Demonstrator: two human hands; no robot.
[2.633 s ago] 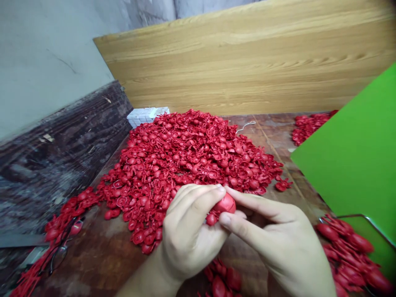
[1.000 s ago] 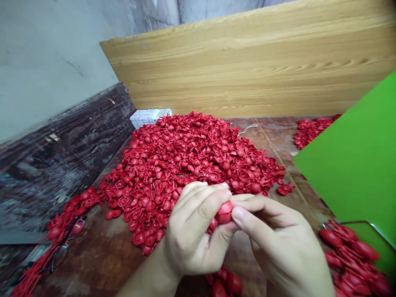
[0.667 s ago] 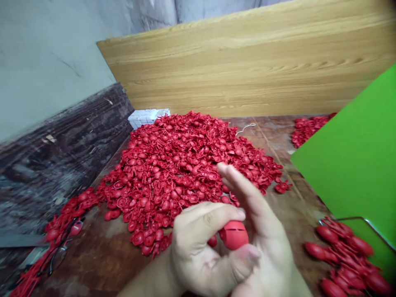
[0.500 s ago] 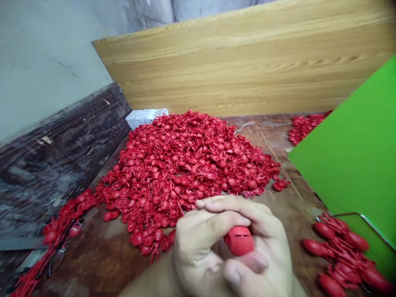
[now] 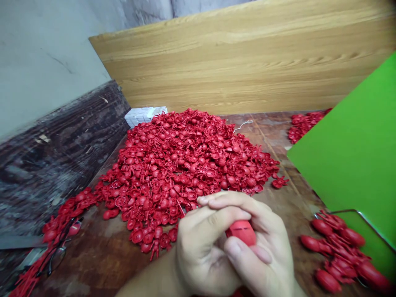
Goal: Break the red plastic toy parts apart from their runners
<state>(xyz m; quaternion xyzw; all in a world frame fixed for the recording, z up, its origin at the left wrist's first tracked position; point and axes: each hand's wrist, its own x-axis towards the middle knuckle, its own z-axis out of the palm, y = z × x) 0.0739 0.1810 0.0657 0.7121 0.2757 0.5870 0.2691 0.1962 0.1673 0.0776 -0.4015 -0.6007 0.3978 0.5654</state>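
Both my hands are clasped together low in the view, around a rounded red plastic piece [image 5: 243, 232] with a thin slit across it. My left hand [image 5: 201, 243] wraps it from the left, its fingers bent over the top. From the right, my right hand [image 5: 272, 239] closes on the same piece, a thumb pressed against its lower side. The rest of the piece is hidden inside the hands. Just beyond them spreads a big heap of small red plastic parts [image 5: 185, 161], many of them cup-shaped or with thin limbs.
Assembled red plastic figures [image 5: 337, 251] lie at right, beside a green board [image 5: 349, 140] and a bent metal rod [image 5: 349, 211]. Eyeglasses [image 5: 57, 260] rest at lower left among red parts. A white stack [image 5: 144, 115] stands behind the heap, before a wooden panel [image 5: 232, 62].
A thumb has moved up over the front of the red piece, covering more of its lower part. The hands stay clasped in nearly the same place.
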